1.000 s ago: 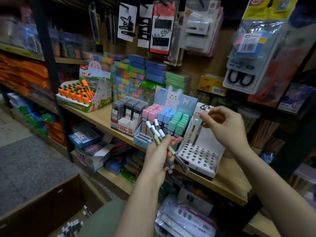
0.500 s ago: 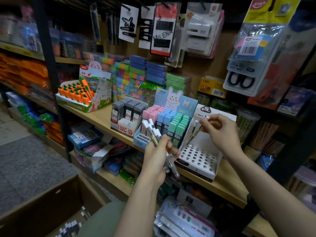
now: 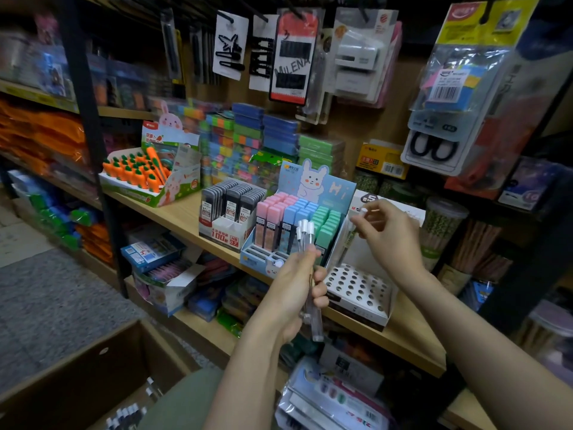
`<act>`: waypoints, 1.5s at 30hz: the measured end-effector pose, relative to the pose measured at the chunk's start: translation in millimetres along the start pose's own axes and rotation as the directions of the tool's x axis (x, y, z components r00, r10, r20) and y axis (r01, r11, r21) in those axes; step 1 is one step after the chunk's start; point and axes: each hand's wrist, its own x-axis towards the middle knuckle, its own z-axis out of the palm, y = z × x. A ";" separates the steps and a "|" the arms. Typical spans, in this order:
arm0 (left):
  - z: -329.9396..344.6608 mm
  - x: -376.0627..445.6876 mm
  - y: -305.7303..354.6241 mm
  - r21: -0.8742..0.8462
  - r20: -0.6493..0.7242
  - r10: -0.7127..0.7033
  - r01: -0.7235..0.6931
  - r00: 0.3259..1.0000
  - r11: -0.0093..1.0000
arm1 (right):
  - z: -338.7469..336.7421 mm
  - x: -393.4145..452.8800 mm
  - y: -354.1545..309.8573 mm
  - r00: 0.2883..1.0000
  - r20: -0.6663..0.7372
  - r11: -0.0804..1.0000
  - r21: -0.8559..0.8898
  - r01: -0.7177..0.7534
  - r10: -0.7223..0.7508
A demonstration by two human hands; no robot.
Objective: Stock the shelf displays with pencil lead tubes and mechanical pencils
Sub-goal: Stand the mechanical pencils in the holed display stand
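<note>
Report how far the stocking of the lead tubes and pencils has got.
Looks done: the grey lead tube box and pastel lead tube display look nearly full. In hand: the left hand grips a bunch of mechanical pencils; the right hand pinches one above the white holed display. Left: most holes look empty.

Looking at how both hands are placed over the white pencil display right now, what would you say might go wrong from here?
1. The left hand grips a bundle of mechanical pencils only around the middle; one may slide out and drop onto the stock below.
2. The right hand pinches a single pencil above the white holed display; it might miss a hole and tip over.
3. The bundle sits close to the pastel lead tubes, so a swing could knock them.
</note>
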 end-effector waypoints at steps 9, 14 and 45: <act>-0.4 -1.2 -1.9 -0.017 0.135 0.119 -0.118 0.984 0.993 | 11.5 -8.8 2.6 0.971 -0.031 0.952 -0.205 0.227 -0.238; -1.3 -0.6 1.5 -0.030 0.169 0.172 -0.169 0.970 0.985 | 9.4 -12.7 3.3 0.960 0.028 0.921 -0.276 0.276 -0.279; -3.4 -0.5 -1.6 0.056 -0.079 0.070 -0.065 0.994 0.996 | -29.3 -13.9 -8.7 0.996 0.088 0.963 0.267 -0.044 0.021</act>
